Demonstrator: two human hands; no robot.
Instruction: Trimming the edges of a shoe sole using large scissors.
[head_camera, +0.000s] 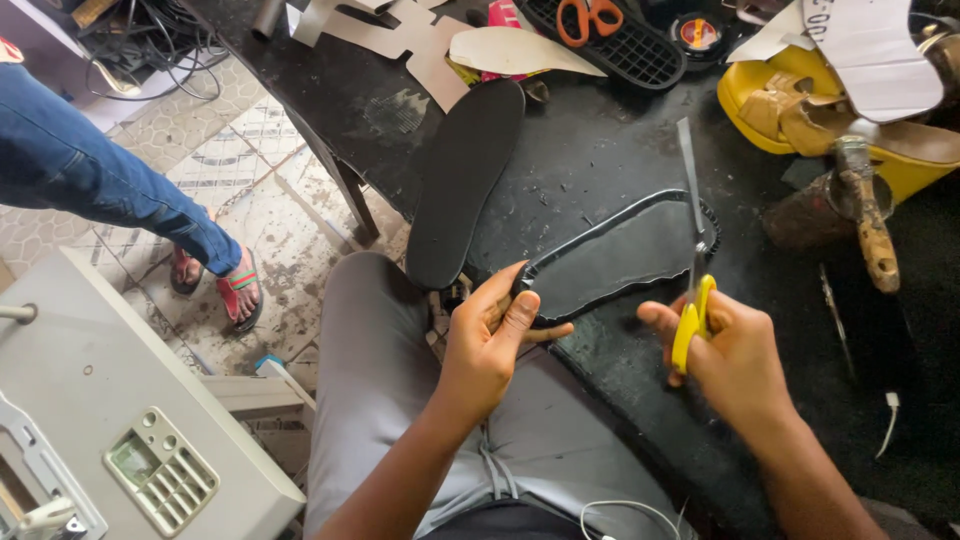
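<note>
My left hand (490, 335) grips the near end of a black shoe sole (620, 255) that lies across the edge of the black worktable (600, 150). My right hand (725, 350) holds yellow-handled scissors (694, 300); the blades point up and away, crossing the sole's far rim. A second black sole (462, 180) lies flat to the left, overhanging the table edge above my grey-trousered lap.
Orange-handled scissors (588, 17) rest on a black tray at the back. Yellow sandals (800, 110), a wooden-handled tool (868, 210), and card patterns (400, 40) crowd the table. A grey machine (120, 420) stands at the lower left. Another person's leg and sandalled foot (225, 280) are on the tiled floor.
</note>
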